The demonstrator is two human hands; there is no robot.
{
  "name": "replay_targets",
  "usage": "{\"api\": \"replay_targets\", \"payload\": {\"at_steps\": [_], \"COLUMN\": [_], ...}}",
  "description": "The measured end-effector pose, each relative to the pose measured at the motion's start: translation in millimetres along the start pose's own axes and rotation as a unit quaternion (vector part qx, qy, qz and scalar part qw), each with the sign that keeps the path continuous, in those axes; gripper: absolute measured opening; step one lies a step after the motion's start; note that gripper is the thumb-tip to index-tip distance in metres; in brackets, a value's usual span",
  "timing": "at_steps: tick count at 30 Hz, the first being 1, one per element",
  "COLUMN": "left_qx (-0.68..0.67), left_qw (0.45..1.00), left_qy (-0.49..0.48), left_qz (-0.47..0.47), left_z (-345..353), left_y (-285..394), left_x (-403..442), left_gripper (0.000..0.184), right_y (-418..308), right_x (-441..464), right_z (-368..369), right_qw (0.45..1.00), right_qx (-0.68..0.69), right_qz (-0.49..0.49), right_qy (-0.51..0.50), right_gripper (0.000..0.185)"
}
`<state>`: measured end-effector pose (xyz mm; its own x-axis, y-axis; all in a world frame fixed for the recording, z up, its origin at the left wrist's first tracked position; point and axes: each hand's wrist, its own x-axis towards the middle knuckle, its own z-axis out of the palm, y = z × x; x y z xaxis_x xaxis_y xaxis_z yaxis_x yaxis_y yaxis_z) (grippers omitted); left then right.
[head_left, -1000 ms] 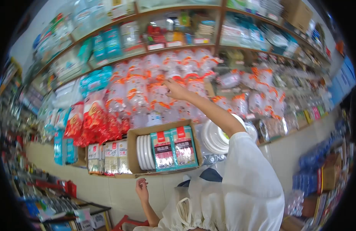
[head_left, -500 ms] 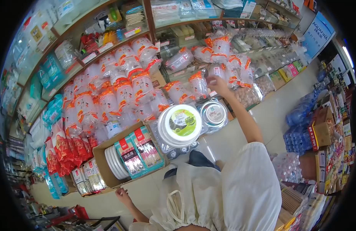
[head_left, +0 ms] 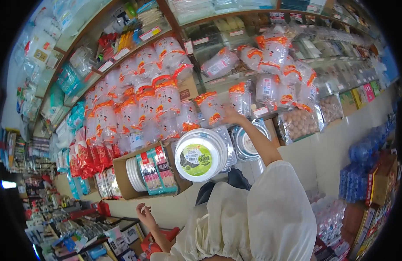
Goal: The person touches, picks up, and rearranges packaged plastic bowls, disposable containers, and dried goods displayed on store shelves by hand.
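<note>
Clear plastic packs with orange trim [head_left: 167, 98] stand in rows on the shelf. My right hand [head_left: 232, 115] reaches over the shelf's front part, at the side of one such pack [head_left: 211, 108]; its fingers are partly blurred, and whether they grip the pack is not clear. Another orange-trimmed pack [head_left: 240, 100] stands just beyond that hand. Below the hand lie round containers [head_left: 249, 140] and a stack of white plates with a green label [head_left: 196, 160]. Low in front of my body, my left hand [head_left: 145, 212] hangs with fingers loosely bent apart, holding nothing.
A cardboard box [head_left: 121, 177] holds white plates and teal packets at the front edge. Red bags [head_left: 84, 155] hang left of it. A bag of round brown items [head_left: 298, 124] lies at the right. Blue bottles [head_left: 353, 182] and a red stool [head_left: 167, 237] stand on the floor.
The view has swung toward the right part of the shelves. My right hand went from the orange-trimmed rows to packs farther right, then back left beside a nearer pack. My left hand stays low.
</note>
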<state>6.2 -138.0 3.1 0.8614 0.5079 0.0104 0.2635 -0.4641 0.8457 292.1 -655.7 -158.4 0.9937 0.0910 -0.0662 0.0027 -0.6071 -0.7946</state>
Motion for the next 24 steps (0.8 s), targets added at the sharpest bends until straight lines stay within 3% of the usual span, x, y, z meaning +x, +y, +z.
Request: {"api": "replay_targets", "payload": {"at_steps": [4,7,10,16,24], "left_qx": [0.016,0.021,0.018,0.010,0.012], "left_qw": [0.999,0.996,0.998,0.999,0.999], "left_qy": [0.028,0.040,0.035,0.007,-0.025], "left_qz": [-0.044,-0.071,-0.050,-0.033,-0.017], "left_z": [-5.2,-6.3,-10.3,5.7,28.9], "left_y": [18.0,27.1,9.2,19.6,43.6], "left_x": [-30.5,-43.0,-49.1,-44.5,-37.1], "left_gripper": [0.020,0.019,0.019,0.016,0.015], "right_y": [-14.4,-34.1,-43.3,-25.2,-26.5], "right_x": [8.8,11.8,0.8,-3.0,-14.0], "right_z": [-0.5,3.1,12.0,15.9,22.6], "right_qw": [0.996,0.993,0.996,0.998,0.996], "right_qx": [0.046,-0.024,-0.046,0.036,-0.005], "right_qz": [0.038,0.018,0.024,-0.009,-0.088], "right_qy": [-0.069,-0.118,-0.075,-0.047,0.027], "right_gripper": [0.100,0.098,0.093,0.091,0.068]}}
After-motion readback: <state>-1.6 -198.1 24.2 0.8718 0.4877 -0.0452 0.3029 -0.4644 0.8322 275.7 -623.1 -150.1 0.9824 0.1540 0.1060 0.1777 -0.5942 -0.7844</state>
